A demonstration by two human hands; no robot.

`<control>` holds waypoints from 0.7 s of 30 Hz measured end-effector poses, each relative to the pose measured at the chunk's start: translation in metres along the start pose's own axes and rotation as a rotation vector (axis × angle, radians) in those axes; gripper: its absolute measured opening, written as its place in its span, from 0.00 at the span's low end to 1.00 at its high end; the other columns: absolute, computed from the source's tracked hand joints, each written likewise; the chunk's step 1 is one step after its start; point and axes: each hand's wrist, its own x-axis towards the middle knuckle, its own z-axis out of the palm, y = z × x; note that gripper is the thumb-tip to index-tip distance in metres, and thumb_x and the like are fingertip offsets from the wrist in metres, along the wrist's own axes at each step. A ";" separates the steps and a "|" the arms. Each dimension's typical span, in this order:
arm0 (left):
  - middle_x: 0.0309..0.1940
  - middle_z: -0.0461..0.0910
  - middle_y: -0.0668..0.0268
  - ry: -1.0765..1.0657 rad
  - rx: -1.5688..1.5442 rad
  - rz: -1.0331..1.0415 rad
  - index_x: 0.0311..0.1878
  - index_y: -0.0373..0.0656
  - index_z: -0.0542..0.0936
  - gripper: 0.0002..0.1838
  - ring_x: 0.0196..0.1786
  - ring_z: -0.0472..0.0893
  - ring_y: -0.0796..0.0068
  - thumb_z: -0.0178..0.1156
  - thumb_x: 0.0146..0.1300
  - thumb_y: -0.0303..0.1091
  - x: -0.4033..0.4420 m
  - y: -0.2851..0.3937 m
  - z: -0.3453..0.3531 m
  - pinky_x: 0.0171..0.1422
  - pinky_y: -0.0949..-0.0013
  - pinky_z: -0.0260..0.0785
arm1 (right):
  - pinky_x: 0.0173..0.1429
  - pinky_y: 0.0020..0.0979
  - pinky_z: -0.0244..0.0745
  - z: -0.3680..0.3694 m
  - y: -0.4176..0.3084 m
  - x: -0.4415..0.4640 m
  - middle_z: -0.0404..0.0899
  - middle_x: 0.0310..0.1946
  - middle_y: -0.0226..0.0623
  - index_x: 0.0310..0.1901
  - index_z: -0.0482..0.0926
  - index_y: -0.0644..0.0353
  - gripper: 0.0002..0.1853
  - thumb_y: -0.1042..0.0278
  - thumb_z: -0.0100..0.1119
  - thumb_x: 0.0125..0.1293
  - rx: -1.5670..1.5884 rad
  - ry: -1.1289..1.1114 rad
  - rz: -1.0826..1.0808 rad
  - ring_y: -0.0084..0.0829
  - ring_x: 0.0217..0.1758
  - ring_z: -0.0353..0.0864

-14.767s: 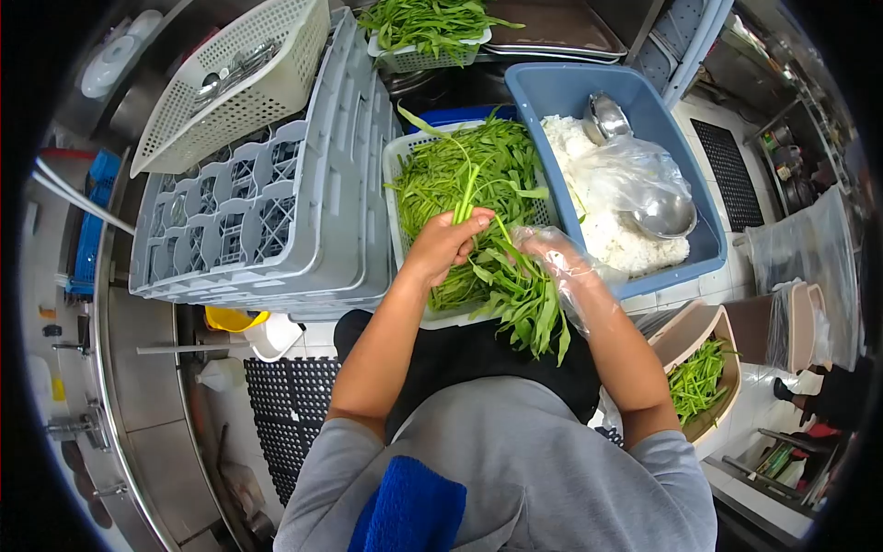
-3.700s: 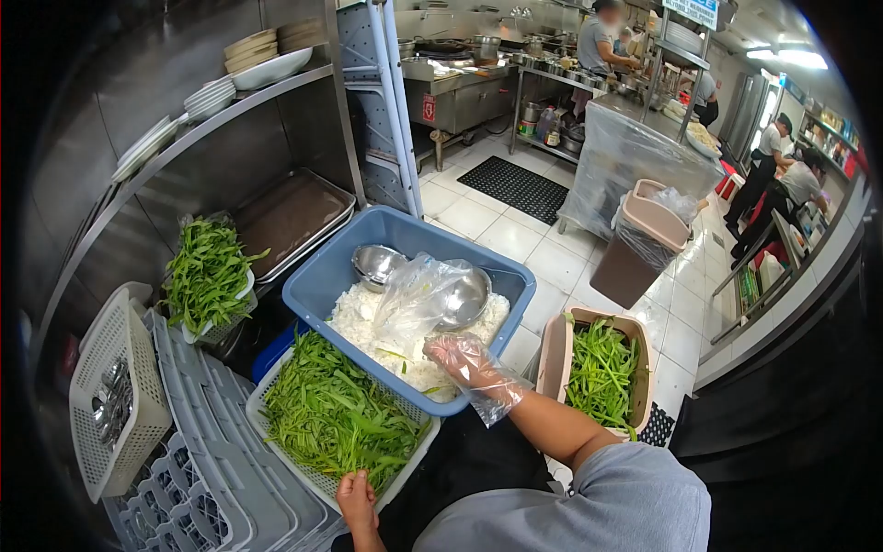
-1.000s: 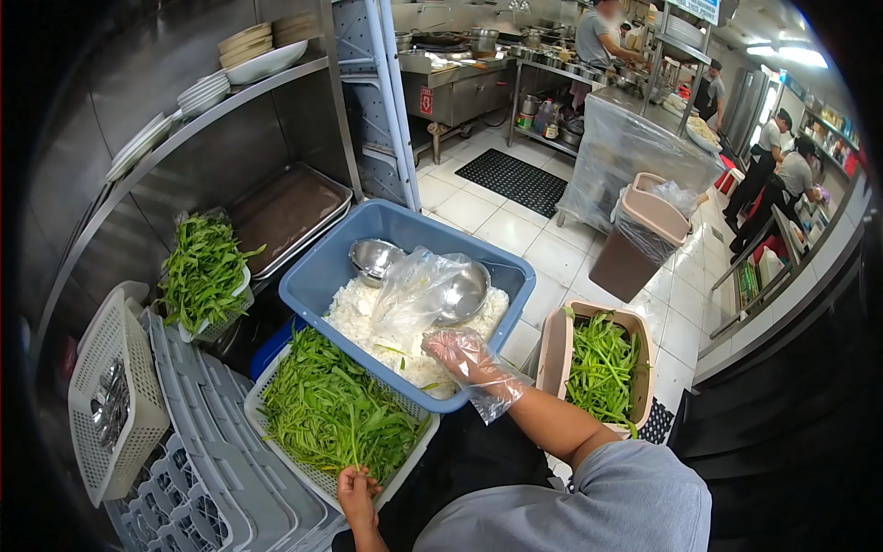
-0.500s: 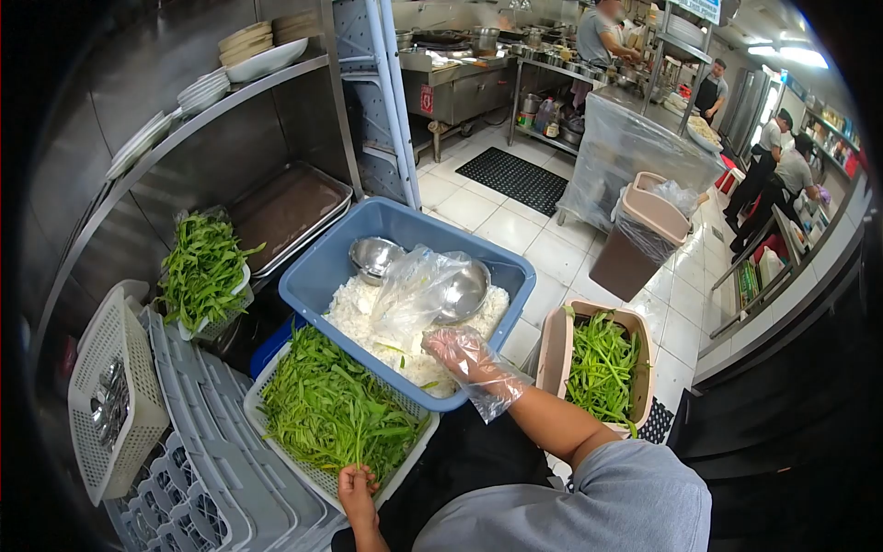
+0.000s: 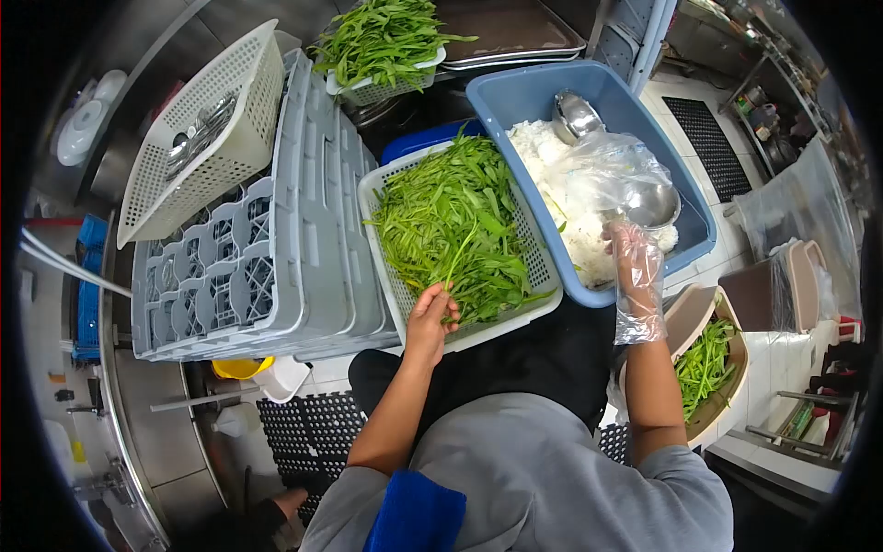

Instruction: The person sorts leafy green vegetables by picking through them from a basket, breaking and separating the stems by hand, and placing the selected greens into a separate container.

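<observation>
My left hand (image 5: 430,317) is closed on a green stem (image 5: 464,248) at the near edge of a white perforated basket (image 5: 550,296) full of leafy greens (image 5: 446,216). My right hand (image 5: 635,253), in a clear plastic glove, is over the near part of a blue tub (image 5: 694,253) of white rice (image 5: 589,235); its fingers are partly hidden, so what they hold is unclear. Two metal bowls lie on the rice, one (image 5: 578,115) at the back and one (image 5: 653,204) under a clear plastic bag (image 5: 612,170).
Grey stacked racks (image 5: 317,221) stand at the left, topped by a cutlery basket (image 5: 207,161). Behind are more greens (image 5: 386,41) and a brown tray (image 5: 510,32). A bin of greens (image 5: 704,368) is at the right. Someone's foot (image 5: 290,501) shows at lower left.
The view has swung down and to the left, from the wider kitchen to my lap. My left hand still grips a stem, and my right hand remains over the rice tub.
</observation>
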 end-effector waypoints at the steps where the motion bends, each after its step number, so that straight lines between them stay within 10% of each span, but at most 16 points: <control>1: 0.30 0.72 0.72 -0.015 -0.011 -0.004 0.53 0.46 0.73 0.13 0.32 0.71 0.80 0.51 0.69 0.37 0.001 0.000 0.000 0.34 0.73 0.63 | 0.40 0.36 0.72 -0.002 -0.006 -0.001 0.81 0.30 0.39 0.35 0.81 0.59 0.17 0.58 0.44 0.67 0.030 0.004 0.050 0.37 0.31 0.80; 21: 0.31 0.74 0.71 0.006 0.014 0.103 0.43 0.44 0.71 0.07 0.29 0.71 0.83 0.57 0.64 0.30 0.013 -0.012 -0.012 0.32 0.77 0.62 | 0.37 0.31 0.73 -0.004 -0.008 -0.003 0.82 0.30 0.39 0.38 0.81 0.63 0.17 0.57 0.48 0.68 0.112 0.021 0.074 0.30 0.29 0.80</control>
